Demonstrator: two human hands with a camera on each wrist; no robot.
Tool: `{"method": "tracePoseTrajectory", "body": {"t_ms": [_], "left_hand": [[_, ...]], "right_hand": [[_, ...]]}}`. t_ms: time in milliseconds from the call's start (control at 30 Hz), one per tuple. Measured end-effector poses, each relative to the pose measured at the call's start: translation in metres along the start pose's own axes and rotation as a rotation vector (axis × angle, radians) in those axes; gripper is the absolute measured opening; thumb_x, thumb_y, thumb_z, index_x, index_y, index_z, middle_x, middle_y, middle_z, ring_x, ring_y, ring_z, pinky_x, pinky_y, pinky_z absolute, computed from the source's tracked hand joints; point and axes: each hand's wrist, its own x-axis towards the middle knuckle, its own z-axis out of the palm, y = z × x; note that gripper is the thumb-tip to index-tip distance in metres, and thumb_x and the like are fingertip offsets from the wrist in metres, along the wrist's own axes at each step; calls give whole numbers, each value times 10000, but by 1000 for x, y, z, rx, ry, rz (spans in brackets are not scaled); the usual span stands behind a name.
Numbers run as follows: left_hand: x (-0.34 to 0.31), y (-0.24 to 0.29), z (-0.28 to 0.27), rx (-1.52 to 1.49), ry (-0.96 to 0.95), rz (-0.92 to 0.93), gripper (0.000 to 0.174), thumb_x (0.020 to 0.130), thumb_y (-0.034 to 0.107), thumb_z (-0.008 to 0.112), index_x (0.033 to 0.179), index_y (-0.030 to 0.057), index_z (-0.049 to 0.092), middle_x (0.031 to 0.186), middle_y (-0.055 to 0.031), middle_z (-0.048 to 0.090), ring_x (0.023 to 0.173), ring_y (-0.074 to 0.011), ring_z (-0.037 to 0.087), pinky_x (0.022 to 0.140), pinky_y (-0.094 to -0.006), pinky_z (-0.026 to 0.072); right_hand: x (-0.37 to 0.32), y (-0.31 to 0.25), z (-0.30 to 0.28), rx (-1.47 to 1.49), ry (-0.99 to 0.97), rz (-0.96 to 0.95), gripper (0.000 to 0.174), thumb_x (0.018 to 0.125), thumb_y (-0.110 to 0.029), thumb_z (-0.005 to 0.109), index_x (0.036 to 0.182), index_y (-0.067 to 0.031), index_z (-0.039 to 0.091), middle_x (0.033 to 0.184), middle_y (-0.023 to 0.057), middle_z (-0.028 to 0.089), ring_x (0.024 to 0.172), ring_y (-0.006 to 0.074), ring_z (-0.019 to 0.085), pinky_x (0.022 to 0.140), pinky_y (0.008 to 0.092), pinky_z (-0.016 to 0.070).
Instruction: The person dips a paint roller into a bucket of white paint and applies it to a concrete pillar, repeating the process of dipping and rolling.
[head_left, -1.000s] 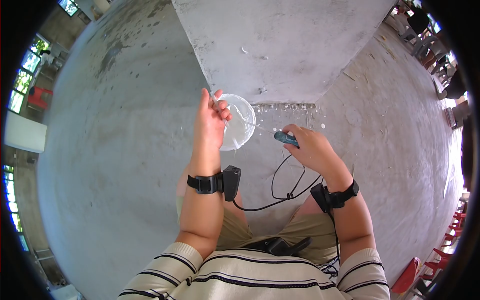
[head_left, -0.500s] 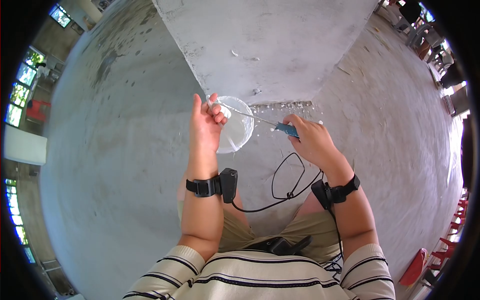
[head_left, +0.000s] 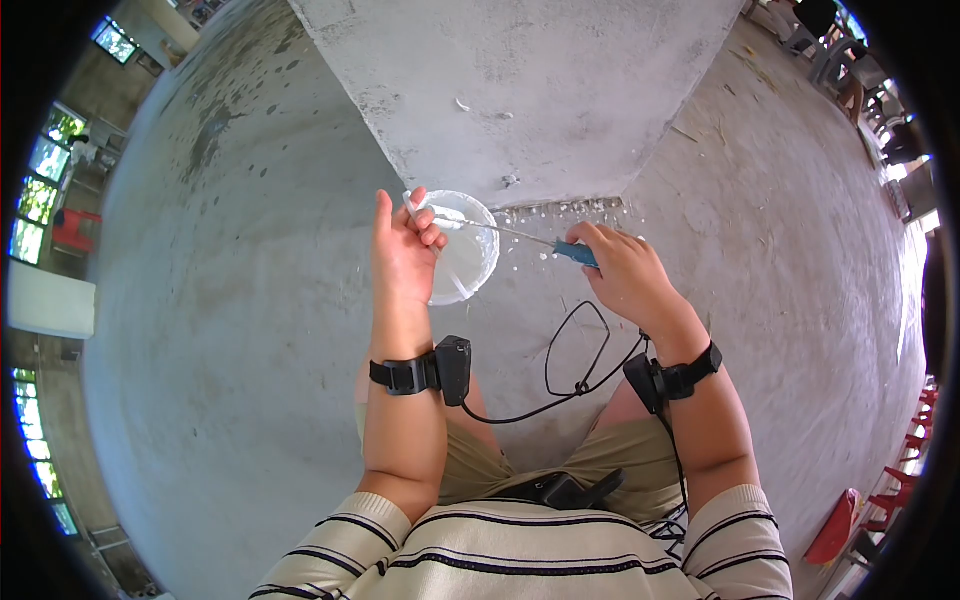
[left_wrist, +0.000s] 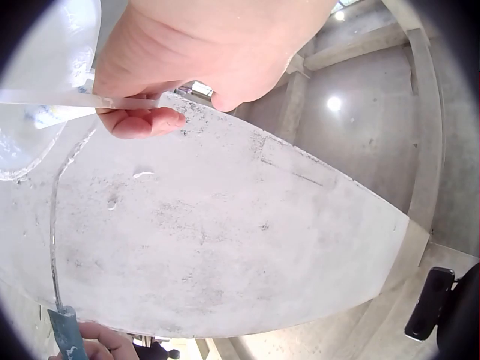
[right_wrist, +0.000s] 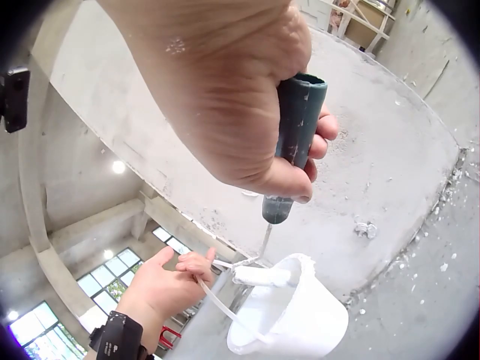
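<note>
My left hand point(head_left: 405, 255) grips the pale strap handle point(right_wrist: 225, 306) of a white bucket point(right_wrist: 319, 319), its fingers curled round the strap and its thumb free. The bucket hangs tilted in the right wrist view. My right hand point(head_left: 632, 275) holds the teal grip point(head_left: 577, 254) of a small paint roller, thumb and fingers wrapped round it. From the grip a thin metal rod point(left_wrist: 54, 225) runs left to the white roller head point(right_wrist: 262, 276), which lies at the bucket's mouth, close beside the left hand's fingers.
A grey-white pillar point(head_left: 530, 90) rises just beyond the bucket, with white specks along its base. A black cable point(head_left: 530, 413) loops between the wrist cameras above my lap. Red chairs point(head_left: 890, 500) and seated people are at the far right; another red chair stands far left.
The roller's rod and head have come up and left, so the white head now shows by my left fingers. The teal grip has risen slightly; my left hand still holds the strap.
</note>
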Motion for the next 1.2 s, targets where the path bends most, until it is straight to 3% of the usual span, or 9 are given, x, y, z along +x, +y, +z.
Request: {"method": "tracePoseTrajectory", "body": {"t_ms": [100, 167, 267, 400, 700, 867, 1200], "left_hand": [[1, 0, -1, 12, -12, 17, 603, 871, 552, 509, 1075, -15, 523, 664, 19, 404, 591, -94, 357, 617, -258, 321], [2, -1, -2, 8, 8, 20, 605, 870, 551, 513, 1073, -19, 522, 665, 19, 405, 590, -94, 358, 618, -258, 323], [2, 1, -2, 18, 27, 21, 602, 871, 553, 509, 1069, -15, 525, 665, 18, 405, 591, -95, 360, 622, -259, 326], [1, 1, 1, -22, 43, -2, 574, 888, 510, 498, 1068, -34, 534, 662, 16, 408, 579, -101, 359, 611, -261, 324], [0, -1, 2, -22, 67, 10, 574, 887, 521, 494, 1069, -22, 539, 662, 17, 411, 573, -97, 356, 610, -256, 322], [-1, 0, 2, -17, 65, 29, 570, 887, 519, 493, 1072, -18, 539, 657, 21, 402, 571, -96, 354, 606, -258, 319], [0, 1, 3, -16, 71, 23, 584, 889, 524, 485, 1072, -28, 530, 664, 20, 393, 574, -97, 352, 611, -261, 319]], "right_hand": [[1, -3, -4, 52, -47, 43, 314, 758, -9, 582, 1050, -85, 496, 890, 122, 626, 870, 318, 602, 770, 391, 460], [3, -6, -7, 120, -150, 211, 298, 772, -64, 598, 1060, -86, 525, 896, 128, 637, 861, 324, 604, 753, 396, 466], [4, -4, -9, 62, -166, 292, 283, 785, -136, 616, 1060, -87, 574, 904, 133, 648, 858, 324, 607, 745, 393, 471], [4, 4, -12, 71, -133, 280, 271, 794, -180, 621, 1047, -84, 611, 916, 130, 653, 871, 319, 608, 754, 386, 470], [1, 6, -15, 88, -44, 171, 236, 784, -132, 625, 1018, -100, 629, 921, 103, 657, 857, 311, 608, 746, 388, 477], [4, 1, -22, 151, -101, 306, 248, 793, -174, 628, 1029, -98, 628, 891, 129, 658, 835, 327, 611, 735, 391, 479], [7, 4, -23, 110, -122, 352, 268, 797, -200, 630, 1044, -95, 635, 861, 151, 657, 815, 332, 615, 721, 390, 480]]}}
